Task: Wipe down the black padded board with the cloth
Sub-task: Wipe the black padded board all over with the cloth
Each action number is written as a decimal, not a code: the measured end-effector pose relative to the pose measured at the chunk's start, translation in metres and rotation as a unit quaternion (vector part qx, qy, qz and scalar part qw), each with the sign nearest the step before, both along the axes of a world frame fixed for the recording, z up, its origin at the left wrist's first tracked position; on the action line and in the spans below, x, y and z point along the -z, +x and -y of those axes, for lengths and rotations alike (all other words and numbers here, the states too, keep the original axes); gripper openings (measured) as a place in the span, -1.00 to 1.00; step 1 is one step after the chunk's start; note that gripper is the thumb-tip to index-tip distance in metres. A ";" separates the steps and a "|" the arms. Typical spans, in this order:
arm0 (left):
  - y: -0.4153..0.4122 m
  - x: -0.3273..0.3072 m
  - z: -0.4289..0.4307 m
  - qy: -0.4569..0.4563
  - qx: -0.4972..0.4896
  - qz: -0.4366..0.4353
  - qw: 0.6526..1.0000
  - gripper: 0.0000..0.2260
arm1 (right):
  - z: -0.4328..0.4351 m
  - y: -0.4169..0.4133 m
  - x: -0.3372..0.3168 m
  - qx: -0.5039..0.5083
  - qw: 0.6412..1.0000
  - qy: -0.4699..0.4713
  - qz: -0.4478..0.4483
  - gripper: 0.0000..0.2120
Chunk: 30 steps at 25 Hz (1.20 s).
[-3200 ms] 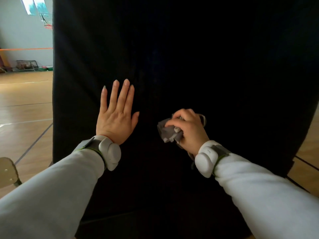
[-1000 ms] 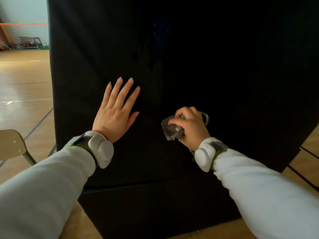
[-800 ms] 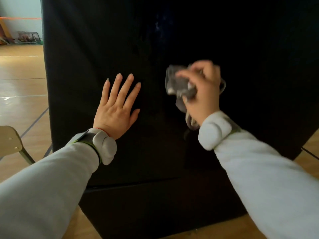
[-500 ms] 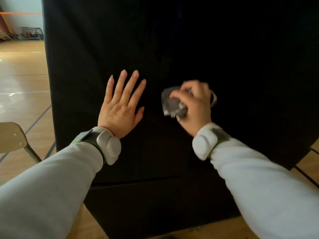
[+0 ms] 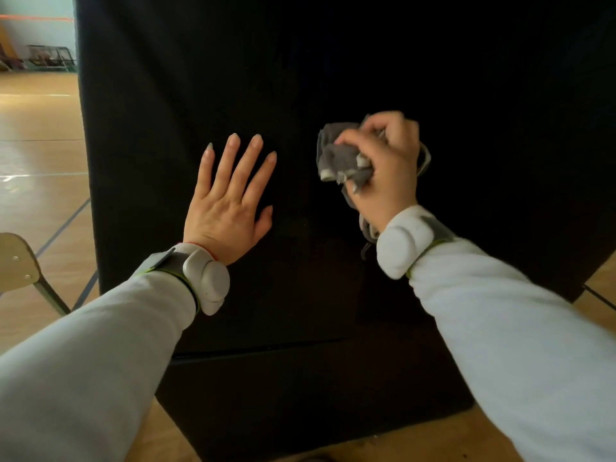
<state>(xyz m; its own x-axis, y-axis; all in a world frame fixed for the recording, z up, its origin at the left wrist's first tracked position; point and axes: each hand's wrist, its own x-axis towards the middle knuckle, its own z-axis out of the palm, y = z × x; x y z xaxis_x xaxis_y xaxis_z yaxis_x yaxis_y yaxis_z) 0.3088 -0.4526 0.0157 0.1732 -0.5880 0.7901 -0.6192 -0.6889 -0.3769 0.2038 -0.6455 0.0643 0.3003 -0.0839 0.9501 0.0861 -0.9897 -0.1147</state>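
Observation:
The black padded board [image 5: 333, 61] stands upright in front of me and fills most of the view. A seam runs across it low down, above a darker bottom section. My left hand [image 5: 230, 201] lies flat against the board with fingers spread and straight. To its right, my right hand [image 5: 388, 168] grips a bunched grey cloth [image 5: 340, 158] and holds it against the board's face. A loose end of the cloth hangs below that wrist. Both wrists wear white bands over pale sleeves.
Wooden gym floor [image 5: 36, 135] with painted lines stretches to the left of the board. A tan chair seat on a metal leg [image 5: 16, 265] stands at the lower left. Racks [image 5: 50, 58] sit against the far wall. Floor also shows at the lower right.
My right hand rubbed the cloth up, then down, and now sits a little higher and further right on the board. My left hand stays flat in about the same place.

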 end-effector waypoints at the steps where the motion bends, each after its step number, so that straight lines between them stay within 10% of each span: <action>1: 0.000 0.000 0.000 0.000 0.001 -0.001 1.000 -0.40 | -0.002 0.000 0.016 -0.008 1.000 -0.016 -0.023 -0.78; 8: -0.012 0.000 0.001 -0.012 0.020 -0.044 0.999 -0.41 | -0.005 -0.023 0.108 -0.055 0.970 -0.074 -0.227 -0.74; 18: -0.026 0.041 -0.008 0.016 0.038 -0.094 0.995 -0.40 | -0.005 -0.003 0.039 0.026 0.998 0.060 -0.004 -0.77; 30: -0.023 0.060 -0.011 0.036 0.010 -0.109 0.993 -0.30 | -0.009 -0.035 0.138 -0.052 0.973 0.029 -0.224 -0.68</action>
<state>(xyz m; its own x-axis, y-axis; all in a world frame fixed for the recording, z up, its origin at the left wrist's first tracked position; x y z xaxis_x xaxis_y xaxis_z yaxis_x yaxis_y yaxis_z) 0.2855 -0.4417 -0.0446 0.3240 -0.6461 0.6910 -0.7050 -0.6520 -0.2791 0.1691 -0.6362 -0.0740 0.6923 -0.0801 0.7171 0.1143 -0.9691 -0.2186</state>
